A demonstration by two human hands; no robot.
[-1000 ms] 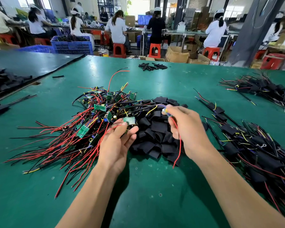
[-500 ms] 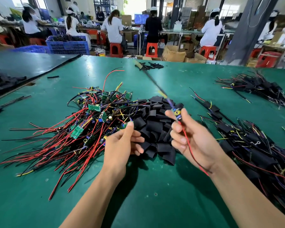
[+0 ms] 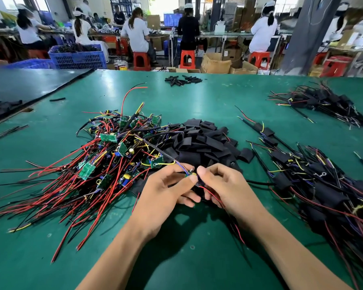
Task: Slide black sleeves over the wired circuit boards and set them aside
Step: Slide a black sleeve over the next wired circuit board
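On table (image 3: 176,258): board pile (image 3: 117,151) left of fingers (image 3: 202,171), sleeve pile (image 3: 203,141) just behind them, the two touching. Single board (image 3: 189,174) between fingers. Sleeved boards (image 3: 323,185) right of fingers; second sleeved heap (image 3: 319,101) far behind-right; small sleeve cluster (image 3: 182,79) far behind.

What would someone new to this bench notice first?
A sprawling tangle of red and black wires with green circuit boards covers the left centre of the green table, butting against a heap of flat black sleeves. In front, the left hand and right hand pinch one small wired board between them, with black-sleeved bundles spread on the right.
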